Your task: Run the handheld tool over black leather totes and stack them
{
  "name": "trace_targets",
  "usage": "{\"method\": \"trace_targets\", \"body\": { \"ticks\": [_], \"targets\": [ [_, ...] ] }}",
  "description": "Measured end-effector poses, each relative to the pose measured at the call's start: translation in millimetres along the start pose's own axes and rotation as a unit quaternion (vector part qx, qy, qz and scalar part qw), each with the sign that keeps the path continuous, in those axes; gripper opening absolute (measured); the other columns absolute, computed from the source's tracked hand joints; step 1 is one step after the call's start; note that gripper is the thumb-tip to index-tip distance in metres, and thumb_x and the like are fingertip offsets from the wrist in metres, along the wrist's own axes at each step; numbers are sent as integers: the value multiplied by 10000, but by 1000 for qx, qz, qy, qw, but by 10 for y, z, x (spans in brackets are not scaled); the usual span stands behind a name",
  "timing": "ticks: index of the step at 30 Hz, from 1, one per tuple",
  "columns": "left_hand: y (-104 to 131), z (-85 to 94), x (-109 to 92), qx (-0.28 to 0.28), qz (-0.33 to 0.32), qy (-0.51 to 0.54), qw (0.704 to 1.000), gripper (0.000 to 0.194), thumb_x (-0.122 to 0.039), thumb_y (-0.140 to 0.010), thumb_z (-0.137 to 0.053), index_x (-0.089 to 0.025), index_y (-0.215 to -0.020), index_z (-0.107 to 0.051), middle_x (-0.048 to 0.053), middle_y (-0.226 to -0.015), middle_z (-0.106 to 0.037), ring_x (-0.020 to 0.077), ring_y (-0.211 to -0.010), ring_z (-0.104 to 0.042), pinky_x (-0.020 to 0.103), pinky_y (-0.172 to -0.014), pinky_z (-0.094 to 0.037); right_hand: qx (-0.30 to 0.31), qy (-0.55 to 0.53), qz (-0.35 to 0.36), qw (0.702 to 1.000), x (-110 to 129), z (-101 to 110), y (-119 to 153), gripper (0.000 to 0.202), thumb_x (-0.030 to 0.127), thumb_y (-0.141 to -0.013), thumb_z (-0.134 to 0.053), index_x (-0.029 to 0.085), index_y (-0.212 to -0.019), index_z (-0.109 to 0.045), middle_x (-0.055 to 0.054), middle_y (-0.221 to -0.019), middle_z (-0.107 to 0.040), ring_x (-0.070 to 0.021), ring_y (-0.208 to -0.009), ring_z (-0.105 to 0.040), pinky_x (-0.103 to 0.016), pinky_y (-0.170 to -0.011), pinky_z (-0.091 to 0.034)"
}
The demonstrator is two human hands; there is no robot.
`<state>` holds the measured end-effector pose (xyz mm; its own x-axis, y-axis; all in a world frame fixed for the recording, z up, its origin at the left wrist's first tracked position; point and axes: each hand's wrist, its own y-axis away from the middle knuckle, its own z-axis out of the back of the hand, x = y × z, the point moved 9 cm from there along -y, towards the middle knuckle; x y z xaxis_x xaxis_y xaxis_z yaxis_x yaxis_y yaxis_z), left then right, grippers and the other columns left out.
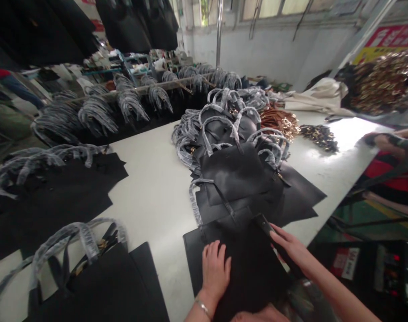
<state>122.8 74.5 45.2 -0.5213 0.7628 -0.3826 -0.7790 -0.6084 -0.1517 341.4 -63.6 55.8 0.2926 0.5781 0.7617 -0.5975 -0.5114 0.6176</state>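
Observation:
A black handbag point(237, 264) lies on the table in front of me, with a plastic-wrapped handle point(195, 203) looping from its top edge. My left hand point(217, 266) rests on the bag's left part, its fingers lying flat. At the bag's right side, my right hand point(289, 246) is closed around a long black strip point(266, 226), which could be a strap or the bag's side edge. The strip's lower end runs under my forearm. A patch of skin point(260, 314) shows at the bottom edge; what it belongs to is unclear.
More black bags point(237, 170) with wrapped handles are heaped farther up the white table point(140, 165). Others point(113, 286) lie at left. Brown straps point(277, 121) and metal-fitted pieces point(319, 136) sit at the back. Wrapped handles point(130, 105) hang behind. Another person's arm point(405, 133) is at right.

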Motion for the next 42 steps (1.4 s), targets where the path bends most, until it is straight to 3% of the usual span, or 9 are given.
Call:
{"method": "trace_targets", "body": {
  "ticks": [4,11,19,28,31,35,38,42],
  "targets": [
    [-252,-161,-175,22,-77,-29,996,480,-333,-908,-521,-266,-1375,-431,47,-1521,-257,303,-1377,-247,583,-1100,-304,19,4,-13,1000,148,-38,-238,540,445,-895,-518,226,-1381,-434,8,-646,-596,-104,-386,-514,-200,-357,-392],
    [-220,-244,-158,45,-84,-40,995,494,-372,-919,-507,-293,-1396,-407,19,-1538,-222,308,-1396,-212,607,-1115,-277,43,13,-3,999,508,-220,-612,565,462,-902,-500,210,-1399,-407,13,-628,-575,-112,-383,-512,-207,-332,-399],
    [-246,-220,-139,43,-71,-16,996,485,-480,-933,-478,-298,-1380,-433,24,-1530,-247,306,-1393,-214,595,-1124,-256,75,64,-9,995,414,-286,-316,575,482,-885,-528,241,-1399,-434,19,-665,-589,-94,-404,-512,-198,-368,-387],
    [-226,-245,-106,55,-70,-9,996,483,-483,-952,-429,-284,-1393,-412,32,-1510,-294,288,-1388,-226,584,-1134,-220,77,192,14,978,435,-484,-218,624,536,-869,-490,244,-1417,-424,35,-591,-604,-136,-448,-562,-226,-419,-430],
    [-219,-249,-91,61,-67,-1,996,472,-464,-960,-414,-274,-1392,-408,39,-1491,-330,261,-1375,-260,566,-1145,-204,28,221,27,975,530,-470,-179,642,559,-854,-493,242,-1410,-445,19,-646,-651,-146,-479,-596,-238,-463,-463],
    [-215,-236,-84,60,-69,12,996,464,-446,-966,-407,-252,-1388,-414,59,-1476,-353,259,-1369,-275,559,-1145,-196,-59,206,63,975,690,-328,-72,652,578,-820,-525,291,-1401,-458,-1,-896,-707,-151,-583,-642,-256,-585,-528],
    [-203,-236,-85,53,-74,19,996,460,-434,-969,-406,-244,-1388,-414,69,-1472,-358,265,-1364,-288,561,-1138,-201,-6,209,38,977,557,-403,-80,656,573,-822,-524,276,-1403,-456,5,-797,-697,-150,-535,-609,-250,-513,-505],
    [-194,-238,-73,40,-69,33,996,448,-406,-959,-434,-241,-1376,-428,74,-1461,-375,264,-1351,-312,533,-1122,-238,67,205,-9,976,331,-657,-240,612,517,-863,-499,224,-1399,-457,17,-612,-616,-125,-402,-528,-222,-374,-411]
  ]
}}
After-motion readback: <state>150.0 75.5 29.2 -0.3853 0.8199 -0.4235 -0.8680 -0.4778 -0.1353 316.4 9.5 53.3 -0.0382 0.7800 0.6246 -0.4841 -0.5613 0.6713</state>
